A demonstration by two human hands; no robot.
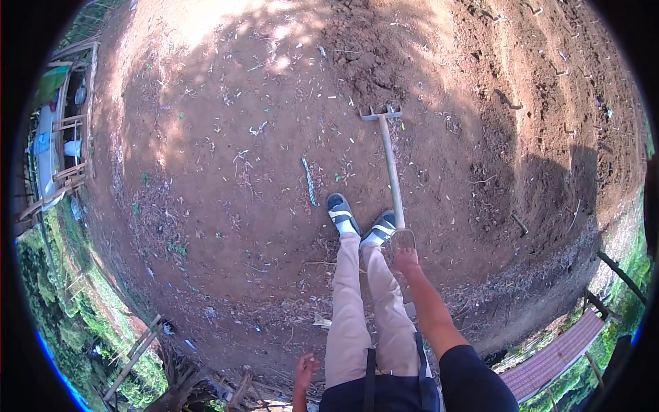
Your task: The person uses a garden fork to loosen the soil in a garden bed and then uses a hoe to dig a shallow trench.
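My right hand (406, 259) is wrapped round the grip at the end of a garden fork (391, 161). The fork's wooden shaft runs away from me, and its metal tines meet the ground beside loosened soil (364, 72). Low in the view, my left hand (306, 371) hangs beside my left leg, holding nothing, fingers slightly curled and apart. My feet, in dark sandals (341, 213) and light socks, stand to the left of the shaft. A short piece of twisted rope (309, 181) lies on the soil ahead of my left foot.
Tilled rows with several short stakes (516, 106) run along the right. A wooden-framed structure (68, 123) holding a white bucket stands at the far left. Behind me on the right is a reddish corrugated sheet (552, 357). A small stick (519, 223) lies to the right.
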